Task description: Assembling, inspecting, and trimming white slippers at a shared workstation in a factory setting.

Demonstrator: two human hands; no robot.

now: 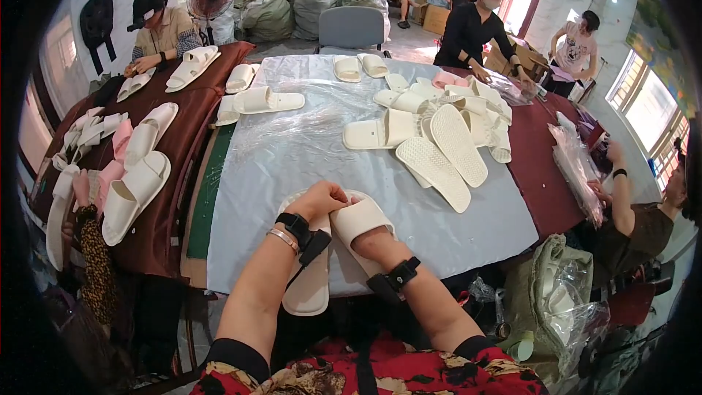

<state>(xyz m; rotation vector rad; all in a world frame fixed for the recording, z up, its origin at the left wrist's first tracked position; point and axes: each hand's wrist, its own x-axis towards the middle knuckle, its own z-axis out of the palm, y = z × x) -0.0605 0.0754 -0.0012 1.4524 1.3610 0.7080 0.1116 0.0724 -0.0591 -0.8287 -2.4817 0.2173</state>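
Observation:
A cream slide slipper lies at the near edge of the table, and my right hand reaches in under its broad strap from the heel side. The strap hides most of that hand's fingers. My left hand is closed in a pinch at the toe end, beside the strap's front edge; what its fingertips hold is hidden. Beneath my left wrist lies a second cream slipper, its heel pointing toward me and its front half covered by my hand and wrist.
A pile of cream slippers stands ahead to the right. More slippers lie on the brown-covered table at left, some with pink straps. Clear plastic film lies on the grey sheet. Co-workers are at tables around me.

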